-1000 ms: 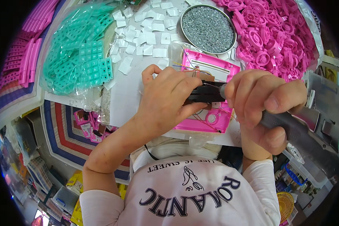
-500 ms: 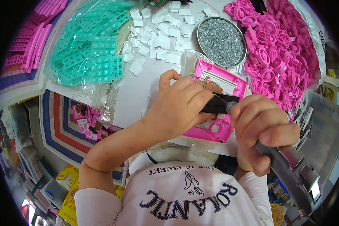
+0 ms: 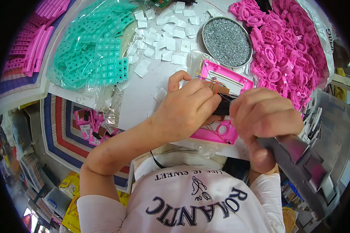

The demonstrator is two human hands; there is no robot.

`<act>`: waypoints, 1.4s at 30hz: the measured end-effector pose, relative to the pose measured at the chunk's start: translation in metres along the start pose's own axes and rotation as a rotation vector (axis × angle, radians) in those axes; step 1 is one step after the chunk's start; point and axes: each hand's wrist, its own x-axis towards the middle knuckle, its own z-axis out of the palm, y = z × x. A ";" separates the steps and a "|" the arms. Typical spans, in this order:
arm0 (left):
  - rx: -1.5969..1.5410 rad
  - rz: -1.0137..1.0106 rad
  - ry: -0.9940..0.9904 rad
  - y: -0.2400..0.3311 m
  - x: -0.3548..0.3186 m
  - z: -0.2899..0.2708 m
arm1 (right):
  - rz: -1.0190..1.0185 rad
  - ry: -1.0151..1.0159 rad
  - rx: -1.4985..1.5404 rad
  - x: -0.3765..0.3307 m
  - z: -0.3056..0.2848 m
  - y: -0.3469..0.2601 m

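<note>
At my far left, long bright-pink plastic strips (image 3: 37,50) are piled up, then a clear bag of translucent teal rubber keypads (image 3: 89,58). Lower down, small pink plastic assemblies (image 3: 91,128) sit on a striped cloth. On the white tabletop (image 3: 135,101) little white paper squares (image 3: 169,42) lie scattered.

My left hand (image 3: 190,103) has its fingers pinched on a black plastic block (image 3: 224,108), held over an open pink rectangular plastic shell (image 3: 231,136) with thin coloured wires (image 3: 214,81) in it. Just beyond the shell stands a round metal dish (image 3: 202,39) of silvery screws (image 3: 226,40).

My right hand (image 3: 266,116) keeps its fingers wrapped round a long dark-grey hand tool (image 3: 295,174), probably a screwdriver. Since half a second ago that wrist has rolled over, knuckles up, and the tool's body has turned with it, while my left hand has barely moved. I take it the tool is at work on the block, though my knuckles hide the tip. Furthest right, pink ring-shaped plastic parts (image 3: 270,54) heap up behind my fist
</note>
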 end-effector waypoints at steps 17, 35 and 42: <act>-0.378 -0.311 0.087 -0.015 0.002 0.014 | 0.603 0.237 -0.689 -0.069 -0.021 0.008; -0.013 -0.025 0.015 0.002 0.010 0.007 | 0.718 -0.093 -1.078 -0.047 -0.031 0.024; -0.019 -0.021 -0.004 -0.001 0.008 0.005 | 0.491 -0.104 -0.931 -0.053 -0.025 -0.005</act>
